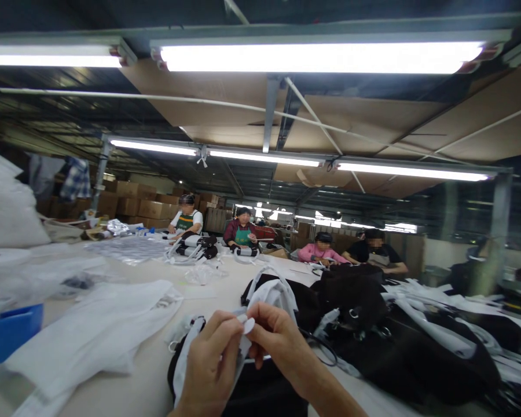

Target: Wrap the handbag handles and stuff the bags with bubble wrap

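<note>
In the head view both hands come together at the lower middle, over a black bag (260,385) with white parts. My left hand (215,353) is closed, thumb and fingers pinching a white strap (249,326) that ends in a small rounded tab. Facing it, my right hand (278,336) pinches the same strap near that tab. Part of the strap is hidden behind the fingers. Just beyond my hands rises a white looped handle (275,292) on black fabric.
Black bags (399,341) with white straps and metal rings pile up at the right. White sheets (95,336) and a blue bin (13,333) lie at the left on the pale table (200,295). Several co-workers sit across it, near bundled black-and-white pieces (197,246).
</note>
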Available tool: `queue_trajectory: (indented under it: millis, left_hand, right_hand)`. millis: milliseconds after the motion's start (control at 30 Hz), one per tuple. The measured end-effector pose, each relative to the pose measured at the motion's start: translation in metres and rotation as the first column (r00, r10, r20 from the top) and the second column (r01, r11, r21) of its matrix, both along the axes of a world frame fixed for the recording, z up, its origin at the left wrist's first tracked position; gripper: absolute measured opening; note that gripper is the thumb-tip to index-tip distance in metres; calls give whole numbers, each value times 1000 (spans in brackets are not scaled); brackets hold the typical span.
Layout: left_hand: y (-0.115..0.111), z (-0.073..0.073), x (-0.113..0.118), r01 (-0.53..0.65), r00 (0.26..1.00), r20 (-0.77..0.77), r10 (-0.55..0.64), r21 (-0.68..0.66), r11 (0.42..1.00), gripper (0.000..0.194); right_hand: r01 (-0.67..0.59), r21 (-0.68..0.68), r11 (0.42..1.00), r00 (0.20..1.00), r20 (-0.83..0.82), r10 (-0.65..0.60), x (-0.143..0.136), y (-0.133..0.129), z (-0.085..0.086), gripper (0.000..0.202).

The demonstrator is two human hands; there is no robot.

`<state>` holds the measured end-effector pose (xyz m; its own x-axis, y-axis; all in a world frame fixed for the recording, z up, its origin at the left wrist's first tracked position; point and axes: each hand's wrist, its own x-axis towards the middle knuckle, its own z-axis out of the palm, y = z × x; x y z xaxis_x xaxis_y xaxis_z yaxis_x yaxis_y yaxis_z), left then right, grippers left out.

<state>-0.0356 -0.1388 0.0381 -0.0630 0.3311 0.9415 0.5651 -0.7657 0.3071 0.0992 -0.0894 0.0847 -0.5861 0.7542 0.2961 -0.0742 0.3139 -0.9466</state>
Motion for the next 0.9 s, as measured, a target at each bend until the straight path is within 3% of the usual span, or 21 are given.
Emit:
queue_trajectory:
  millis: [200,233,300,367,433,500,567,633,700,767,833,900]
  left_hand:
    - [2,2,-4,-41,999,2,41,28,999,18]
    - [2,3,-3,-36,999,-3,36,31,999,18]
    - [2,7,-2,-26,1000,-12,26,20,999,19]
    - [1,12,0,-17,1000,1,17,-36,999,19]
    - [0,19,1,6,1000,30,-3,-106,994,20]
    - [-1,26,2,52,997,59,-43,-170,984,19]
    - [-1,34,2,86,995,74,-70,-241,967,20]
    - [0,42,2,67,996,84,-43,-304,950,20]
    - [2,47,3,28,996,84,0,-335,942,14]
    - [3,50,3,18,997,74,8,-342,939,7]
    - [5,51,3,13,996,83,16,-346,938,9]
    - [5,51,3,-15,995,92,51,-351,936,14]
  right_hand:
    - [-152,-138,979,987,39,159,10,-2,19,45]
    - [-130,-97,987,986,97,139,11,-1,22,45]
    - [-52,120,991,971,237,23,12,1,29,36]
    - [-1,406,914,949,289,-127,12,1,35,22]
    - [20,627,778,943,246,-222,11,1,40,16]
    - [39,742,669,948,184,-259,9,1,45,19]
    - [41,771,636,958,150,-244,6,3,50,21]
    - [28,702,711,970,153,-189,5,7,56,19]
    - [5,530,848,980,166,-110,5,10,61,18]
    - [-25,367,930,985,165,-39,6,12,65,20]
    - [-43,313,949,986,166,-10,8,12,66,20]
    - [-15,372,928,985,168,-51,9,11,65,18]
